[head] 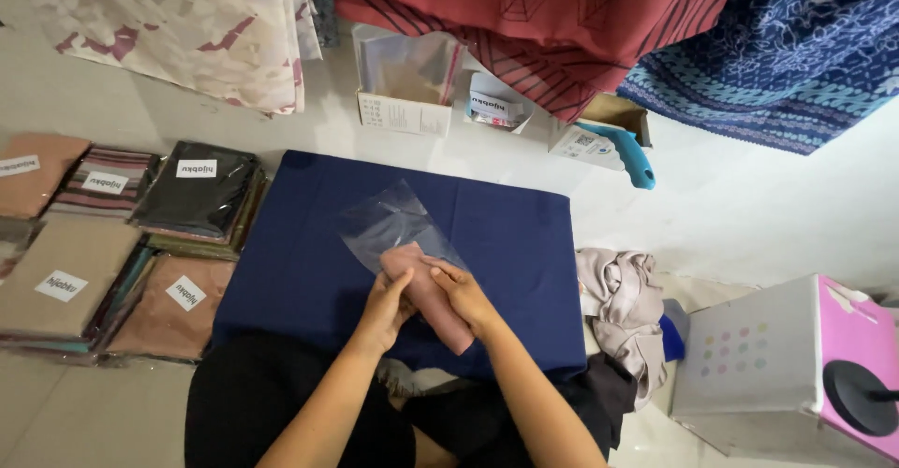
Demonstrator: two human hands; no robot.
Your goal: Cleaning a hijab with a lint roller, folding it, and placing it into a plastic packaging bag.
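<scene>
We are looking down at our two hands, which are working over a flat dark blue cloth (309, 262) spread on the floor. Our left hand (386, 307) and our right hand (465, 298) are both closing around a soft dusty pink folded cloth roll (433, 301), one hand on each side, with fingers curled tight on it. The top end of the pink roll is sitting inside the open mouth of a thin see-through plastic bag (393, 225), which is lying on the blue cloth at about 11 o'clock from our hands. At 9 o'clock, well apart from us, stacks of packed folded cloths in brown, black and striped colours (112, 243) are lying with white labels on them. At 3 o'clock a crumpled beige cloth pile (618, 299) is resting just beside the blue cloth, and past it a white and pink box (796, 365) is standing. At 12 o'clock small cardboard boxes (403, 98) are sitting under hanging patterned fabrics.
</scene>
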